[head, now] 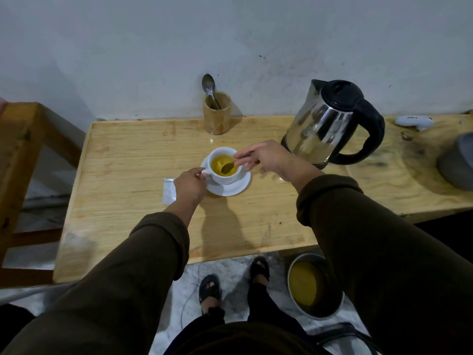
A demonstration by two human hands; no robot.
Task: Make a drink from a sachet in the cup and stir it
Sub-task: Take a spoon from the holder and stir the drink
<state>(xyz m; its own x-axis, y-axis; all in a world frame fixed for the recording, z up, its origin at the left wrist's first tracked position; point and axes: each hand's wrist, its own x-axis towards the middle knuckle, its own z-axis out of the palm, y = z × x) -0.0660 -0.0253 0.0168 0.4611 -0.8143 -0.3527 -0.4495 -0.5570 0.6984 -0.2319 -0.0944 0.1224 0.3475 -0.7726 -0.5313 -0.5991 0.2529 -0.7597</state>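
The white cup (223,166) of yellow drink stands on its saucer (230,188) mid-desk (133,155). The left hand (189,184) has its grip closed on the cup's handle; the right hand (266,156) pinches a teaspoon (228,167) dipped in the drink. The emptied sachet (169,190) lies just left, the kettle (330,124) right.

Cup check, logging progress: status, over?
Left hand on cup handle. Right hand holds spoon in yellow drink. Empty sachet left of saucer. Nothing obstructing.
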